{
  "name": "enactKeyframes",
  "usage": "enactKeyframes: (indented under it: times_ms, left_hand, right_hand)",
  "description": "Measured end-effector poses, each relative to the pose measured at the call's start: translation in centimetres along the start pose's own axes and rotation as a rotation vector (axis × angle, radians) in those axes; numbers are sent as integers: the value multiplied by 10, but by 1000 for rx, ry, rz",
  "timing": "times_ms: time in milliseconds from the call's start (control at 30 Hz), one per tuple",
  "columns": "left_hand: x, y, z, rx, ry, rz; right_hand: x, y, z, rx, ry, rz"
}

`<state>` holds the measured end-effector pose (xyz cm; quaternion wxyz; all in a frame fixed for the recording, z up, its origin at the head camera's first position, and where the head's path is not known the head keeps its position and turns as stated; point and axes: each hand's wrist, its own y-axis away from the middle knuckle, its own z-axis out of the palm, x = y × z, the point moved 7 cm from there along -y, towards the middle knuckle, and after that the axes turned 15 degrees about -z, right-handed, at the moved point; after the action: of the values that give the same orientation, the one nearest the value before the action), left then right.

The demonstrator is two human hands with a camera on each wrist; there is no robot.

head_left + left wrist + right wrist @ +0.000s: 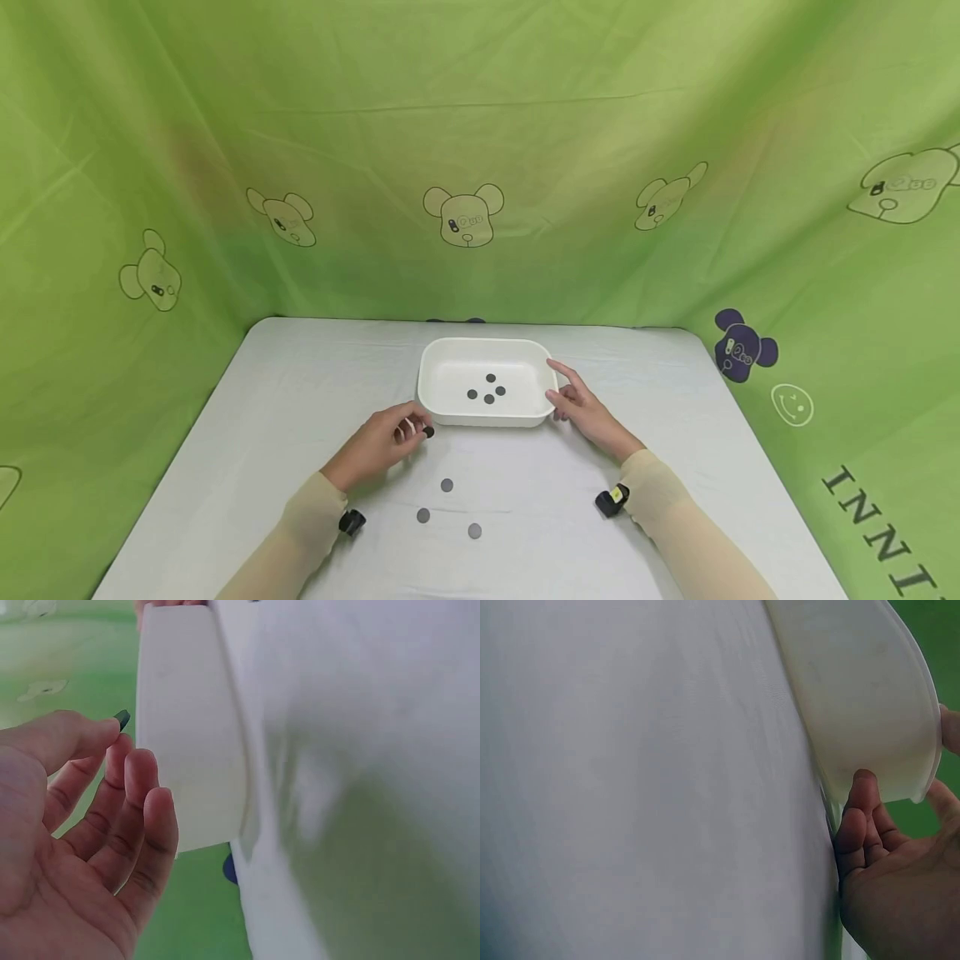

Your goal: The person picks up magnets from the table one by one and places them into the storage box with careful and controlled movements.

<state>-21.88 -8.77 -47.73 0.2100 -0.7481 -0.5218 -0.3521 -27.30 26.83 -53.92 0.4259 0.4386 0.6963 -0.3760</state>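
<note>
A small dark round disc (429, 432) is pinched at the fingertips of my left hand (378, 442), just outside the near left corner of a white rectangular container (480, 420). In the left wrist view the disc (122, 718) shows on edge by the thumb tip, with the container's outer wall (191, 735) behind the fingers. My right hand (592, 417) holds the container's right end, thumb over the rim and other fingers against the outside. The right wrist view shows fingertips touching that wall (855, 697). Several dark discs (489, 399) lie flat on the container's floor.
Three grey discs lie apart on the white-covered table in front of the container: one disc (447, 485) farther off, another disc (423, 516) to the left, a third disc (475, 531) nearest. Green printed curtains (465, 108) surround the table's back and sides.
</note>
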Motion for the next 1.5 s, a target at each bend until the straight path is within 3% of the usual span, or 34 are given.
enactKeyframes:
  times_ms: [367, 867, 1167, 1500]
  left_hand:
    - [20, -24, -13, 38, 44, 17]
    - [38, -61, -7, 48, 56, 31]
    - [34, -88, -4, 69, 46, 27]
    - [35, -106, 3, 57, 16, 19]
  right_hand:
    - [1, 1, -1, 2, 7, 5]
    - [0, 2, 1, -4, 0, 14]
    - [3, -1, 2, -14, 14, 20]
    - [0, 3, 0, 3, 6, 47]
